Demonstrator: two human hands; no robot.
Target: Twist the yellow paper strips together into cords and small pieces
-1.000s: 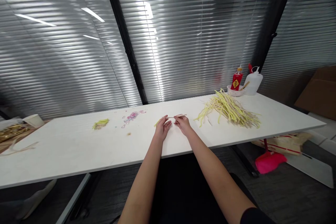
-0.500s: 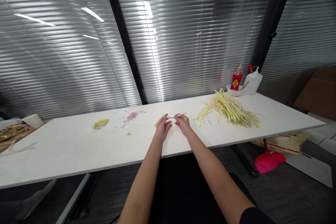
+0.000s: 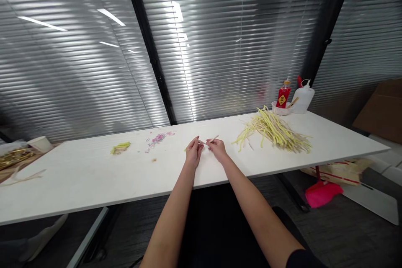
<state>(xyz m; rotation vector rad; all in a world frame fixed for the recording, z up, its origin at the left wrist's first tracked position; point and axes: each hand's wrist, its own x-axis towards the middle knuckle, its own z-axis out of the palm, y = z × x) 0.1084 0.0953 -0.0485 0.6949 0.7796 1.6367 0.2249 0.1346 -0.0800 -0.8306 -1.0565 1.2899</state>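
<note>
Both of my hands are over the middle of the white table (image 3: 103, 171), pinching one thin, pale stalk (image 3: 202, 142) stretched between them. My left hand (image 3: 194, 152) has its fingertips closed on it, and a bit of yellow shows just left of that hand. My right hand (image 3: 217, 148) pinches the stalk farther right, where a pale end sticks up past the fingers. To the right lies a loose heap of long yellow and whitish stalks (image 3: 274, 132). Over on the left are a small bunch of short yellow-green pieces (image 3: 120, 148) and a scatter of pink and purple small bands (image 3: 157, 139).
At the back right stand a red-labelled bottle (image 3: 283, 95), a shallow plastic bowl (image 3: 282, 111) and a white squeeze bottle (image 3: 303, 98). A paper cup (image 3: 40, 144) and gold-coloured items (image 3: 15, 159) are at the far left. Window blinds (image 3: 207, 50) rise behind the table.
My hands have drawn slightly closer together, with the right moving a little left. The pale end by my right fingers now tilts upward more. The heap and bunch stay put.
</note>
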